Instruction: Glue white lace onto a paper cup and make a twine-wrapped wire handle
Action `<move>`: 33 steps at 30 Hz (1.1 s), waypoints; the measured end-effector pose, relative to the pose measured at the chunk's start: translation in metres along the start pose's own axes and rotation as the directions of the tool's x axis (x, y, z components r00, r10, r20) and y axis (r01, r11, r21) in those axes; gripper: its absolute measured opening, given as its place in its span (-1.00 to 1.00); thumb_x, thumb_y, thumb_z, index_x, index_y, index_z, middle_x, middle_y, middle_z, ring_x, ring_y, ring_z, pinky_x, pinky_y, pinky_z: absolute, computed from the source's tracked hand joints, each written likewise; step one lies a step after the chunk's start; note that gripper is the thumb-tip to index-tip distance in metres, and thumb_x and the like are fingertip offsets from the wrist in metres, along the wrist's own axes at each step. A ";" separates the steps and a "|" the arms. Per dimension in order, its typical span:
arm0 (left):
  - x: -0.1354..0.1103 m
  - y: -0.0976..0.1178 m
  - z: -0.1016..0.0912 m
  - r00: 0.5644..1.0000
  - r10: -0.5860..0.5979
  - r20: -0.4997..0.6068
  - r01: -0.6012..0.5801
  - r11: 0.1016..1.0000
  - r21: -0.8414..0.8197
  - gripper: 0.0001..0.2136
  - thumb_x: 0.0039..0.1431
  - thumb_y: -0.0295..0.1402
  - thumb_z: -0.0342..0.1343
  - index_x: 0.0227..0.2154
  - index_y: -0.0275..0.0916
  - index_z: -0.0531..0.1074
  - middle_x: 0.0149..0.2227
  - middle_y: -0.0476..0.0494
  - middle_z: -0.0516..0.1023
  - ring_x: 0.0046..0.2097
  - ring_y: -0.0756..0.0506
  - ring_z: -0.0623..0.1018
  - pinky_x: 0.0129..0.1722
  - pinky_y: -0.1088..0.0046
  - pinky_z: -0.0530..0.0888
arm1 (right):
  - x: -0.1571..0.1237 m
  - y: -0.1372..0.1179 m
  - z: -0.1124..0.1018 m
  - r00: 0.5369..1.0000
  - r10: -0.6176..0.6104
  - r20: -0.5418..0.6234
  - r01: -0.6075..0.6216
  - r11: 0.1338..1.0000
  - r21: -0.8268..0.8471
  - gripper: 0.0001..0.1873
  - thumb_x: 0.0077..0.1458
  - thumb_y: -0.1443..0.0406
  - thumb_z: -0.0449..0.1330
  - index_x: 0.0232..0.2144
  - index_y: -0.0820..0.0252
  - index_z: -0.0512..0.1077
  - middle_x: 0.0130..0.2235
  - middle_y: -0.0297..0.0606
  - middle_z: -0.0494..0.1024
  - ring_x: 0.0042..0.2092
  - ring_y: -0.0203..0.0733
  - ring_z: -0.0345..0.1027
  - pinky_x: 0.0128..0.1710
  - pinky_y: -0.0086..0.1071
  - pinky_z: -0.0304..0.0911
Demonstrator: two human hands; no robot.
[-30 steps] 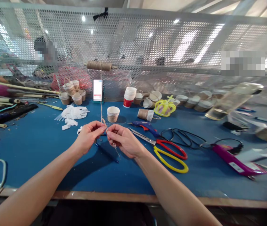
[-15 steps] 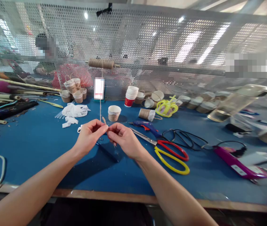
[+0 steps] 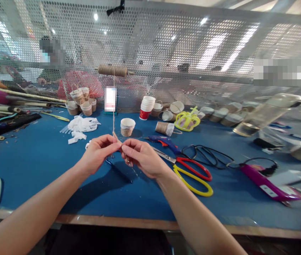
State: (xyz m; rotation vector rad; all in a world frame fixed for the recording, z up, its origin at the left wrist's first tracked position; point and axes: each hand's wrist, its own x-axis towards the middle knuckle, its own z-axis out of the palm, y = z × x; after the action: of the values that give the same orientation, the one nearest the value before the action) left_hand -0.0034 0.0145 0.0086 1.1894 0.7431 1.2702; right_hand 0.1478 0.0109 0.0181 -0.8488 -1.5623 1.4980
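Note:
Tan twine (image 3: 113, 120) hangs from a spool (image 3: 112, 70) on the mesh panel and runs down into my fingers. My left hand (image 3: 98, 153) is closed in a pinch on the twine. Beside it, fingertips nearly meeting, my right hand (image 3: 141, 156) also pinches the twine, though its end is hidden by the fingers. Just beyond my hands stands a small cup (image 3: 127, 127) with a twine-wrapped lower part and a white rim. To the right of my right hand lie scissors (image 3: 193, 177) with red and yellow handles, and a blue glue gun (image 3: 165, 142).
Twine-wrapped cups (image 3: 81, 101) are stacked at the back left, near white fabric scraps (image 3: 83, 124). A phone (image 3: 110, 99) stands before the mesh panel (image 3: 150, 46). Stacked paper cups (image 3: 147, 107), a yellow crown-shaped piece (image 3: 187, 121), a liquid-filled container (image 3: 267, 115) and a magenta tool (image 3: 270, 184) occupy the right.
The loose twine end that stuck up between my fingers now lies lower against the hanging strand. Both hands stay close together, and the view has shifted slightly.

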 end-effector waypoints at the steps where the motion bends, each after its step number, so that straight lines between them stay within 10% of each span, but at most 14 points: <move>1: 0.000 0.001 -0.001 0.999 -0.013 0.040 0.014 1.000 -0.022 -0.83 -0.19 -0.33 0.27 -0.61 -0.28 0.39 -0.54 0.03 0.43 -0.51 0.07 0.40 -0.48 0.53 0.33 | -0.001 -0.002 -0.002 0.996 0.053 0.073 -0.061 0.993 0.106 -0.74 -0.06 0.15 0.20 -0.51 0.21 0.28 -0.56 -0.42 0.32 -0.58 -0.44 0.09 -0.60 -0.48 0.00; 6: 0.000 0.005 -0.003 0.995 0.022 0.102 -0.020 1.000 -0.016 -0.86 -0.18 -0.35 0.28 -0.62 -0.28 0.43 -0.53 0.02 0.45 -0.49 0.08 0.40 -0.45 0.55 0.34 | -0.002 -0.002 -0.001 0.988 0.075 0.132 -0.107 0.961 0.255 -0.68 -0.16 0.15 0.28 -0.54 0.22 0.26 -0.61 -0.45 0.29 -0.60 -0.46 0.05 -0.63 -0.51 -0.09; 13: 0.004 -0.002 -0.003 0.996 0.028 -0.090 -0.018 0.994 0.111 -0.87 -0.15 -0.35 0.25 -0.59 -0.29 0.43 -0.56 0.05 0.42 -0.52 0.10 0.32 -0.48 0.55 0.28 | 0.001 0.006 0.009 0.940 -0.248 -0.233 0.150 0.917 -0.371 -0.87 -0.01 0.26 0.14 -0.51 0.19 0.30 -0.56 -0.41 0.32 -0.53 -0.38 0.12 -0.52 -0.44 0.08; 22: 0.002 -0.008 0.000 0.990 0.074 -0.118 -0.058 0.990 0.130 -0.85 -0.14 -0.33 0.24 -0.57 -0.29 0.41 -0.54 0.04 0.43 -0.51 0.09 0.33 -0.47 0.54 0.28 | 0.000 0.012 0.010 0.863 -0.447 -0.236 0.201 0.732 -0.652 -0.89 0.04 0.31 0.07 -0.51 0.17 0.32 -0.50 -0.31 0.39 -0.43 -0.28 0.23 -0.40 -0.39 0.14; 29: 0.001 -0.001 -0.002 0.999 0.039 0.015 -0.039 0.999 0.004 -0.83 -0.10 -0.33 0.23 -0.61 -0.29 0.39 -0.57 0.05 0.39 -0.52 0.09 0.35 -0.48 0.55 0.30 | 0.001 0.003 0.006 0.998 -0.047 -0.048 0.044 0.996 -0.072 -0.79 0.00 0.17 0.14 -0.47 0.20 0.28 -0.55 -0.42 0.30 -0.56 -0.42 0.10 -0.57 -0.47 0.03; 33: 0.001 0.003 -0.005 0.990 0.010 0.142 -0.005 0.999 -0.038 -0.81 -0.11 -0.32 0.24 -0.63 -0.29 0.39 -0.54 0.01 0.41 -0.49 0.05 0.40 -0.45 0.51 0.34 | -0.002 0.001 0.003 0.981 0.073 0.178 -0.117 0.961 0.251 -0.70 -0.09 0.14 0.24 -0.47 0.23 0.26 -0.56 -0.43 0.30 -0.59 -0.46 0.09 -0.62 -0.51 -0.05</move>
State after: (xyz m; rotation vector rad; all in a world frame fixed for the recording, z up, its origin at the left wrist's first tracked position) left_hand -0.0086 0.0159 0.0105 1.2389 0.6086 1.1871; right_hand 0.1460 0.0082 0.0171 -0.6682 -1.4158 1.8387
